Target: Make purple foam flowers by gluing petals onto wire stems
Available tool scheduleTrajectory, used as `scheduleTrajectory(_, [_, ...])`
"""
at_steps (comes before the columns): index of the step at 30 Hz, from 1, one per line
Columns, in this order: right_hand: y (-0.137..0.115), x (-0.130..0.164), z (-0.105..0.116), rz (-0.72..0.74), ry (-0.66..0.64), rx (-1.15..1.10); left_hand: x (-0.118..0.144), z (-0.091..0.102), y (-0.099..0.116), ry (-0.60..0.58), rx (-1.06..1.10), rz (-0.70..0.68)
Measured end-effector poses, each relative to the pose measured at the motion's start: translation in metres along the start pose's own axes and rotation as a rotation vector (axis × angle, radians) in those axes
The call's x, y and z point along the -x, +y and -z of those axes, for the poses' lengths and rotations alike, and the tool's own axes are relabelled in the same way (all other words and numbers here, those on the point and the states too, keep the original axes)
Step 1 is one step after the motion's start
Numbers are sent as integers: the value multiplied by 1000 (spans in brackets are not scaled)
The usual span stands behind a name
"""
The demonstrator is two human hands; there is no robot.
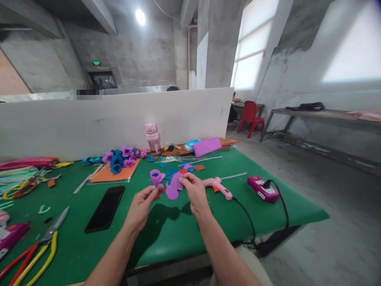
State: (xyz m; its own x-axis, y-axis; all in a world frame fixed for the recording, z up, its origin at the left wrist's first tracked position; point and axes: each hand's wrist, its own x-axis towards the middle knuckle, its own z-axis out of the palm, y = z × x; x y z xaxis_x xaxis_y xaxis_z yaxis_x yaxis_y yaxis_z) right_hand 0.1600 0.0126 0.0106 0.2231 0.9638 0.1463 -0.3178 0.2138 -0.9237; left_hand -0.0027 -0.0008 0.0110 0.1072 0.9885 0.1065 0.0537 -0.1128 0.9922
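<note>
My left hand (143,203) pinches the base of a small rolled purple foam flower (156,176) and holds it up over the green table (166,234). My right hand (194,191) grips a flat purple foam petal (174,186) right beside the flower, the two pieces nearly touching. More blue and purple petal cut-outs (175,171) lie on the table just behind my hands. A pink glue gun (218,186) rests to the right of my right hand, its black cord trailing off the table edge.
A black phone (105,207) lies left of my hands, scissors (41,244) with red-yellow handles at the near left. Finished blue and purple flowers (120,159) sit on an orange sheet. A pink bottle (152,137) stands by the white divider (119,115). A magenta power strip (263,188) is at right.
</note>
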Motion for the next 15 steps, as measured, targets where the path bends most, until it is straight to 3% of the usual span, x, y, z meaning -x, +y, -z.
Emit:
scheduleTrajectory(5, [-3,2,0,8,-9,-32,0,-1,1,20,-180,-107])
scheduleTrajectory(15, [-5,4,0,46,20,-40,-2,-4,-7,5,-67,-110])
